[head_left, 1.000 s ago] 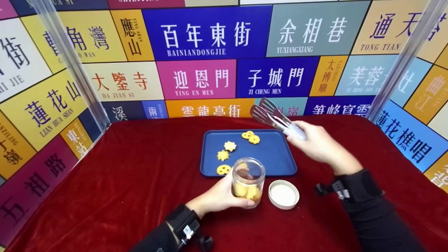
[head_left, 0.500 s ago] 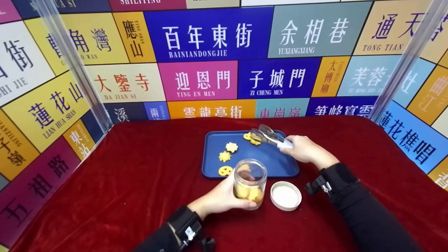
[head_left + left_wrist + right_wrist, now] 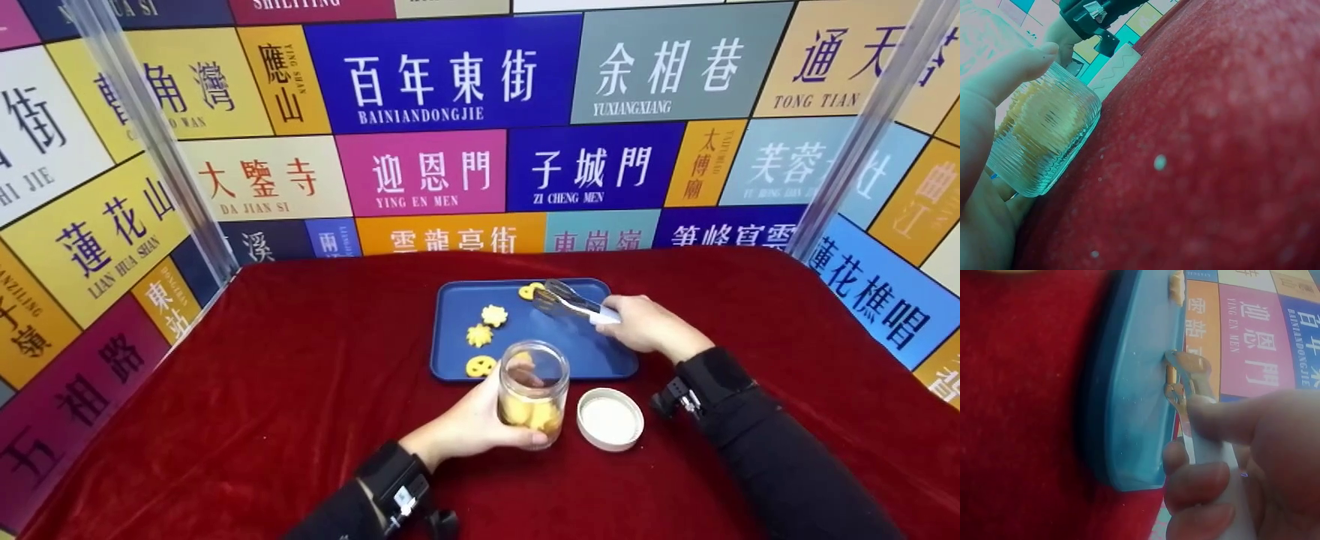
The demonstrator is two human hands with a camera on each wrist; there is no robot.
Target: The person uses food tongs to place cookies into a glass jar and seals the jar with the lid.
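Observation:
My left hand (image 3: 472,424) grips a clear glass jar (image 3: 553,379) around its side, in front of the tray. Through the ribbed glass in the left wrist view, yellow cookies (image 3: 1047,115) show at the bottom. My right hand (image 3: 649,326) holds metal tongs (image 3: 574,300) by their white handle, fingers curled round it in the right wrist view. The tong heads are low over the back of a blue tray (image 3: 581,352), covering one cookie there. In the right wrist view a cookie edge (image 3: 1171,374) shows between the heads. Beside them lies a pretzel-shaped cookie (image 3: 528,291).
Two flower-shaped cookies (image 3: 493,316) and another pretzel-shaped cookie (image 3: 481,366) lie on the tray's left side. A white lid (image 3: 610,420) rests to the right of the jar. Red cloth (image 3: 300,390) covers the table, and a wall of coloured signs (image 3: 442,71) stands behind.
My right hand has lowered the tongs from above the tray's far edge down to the cookies at its back. The left hand and jar stay in place.

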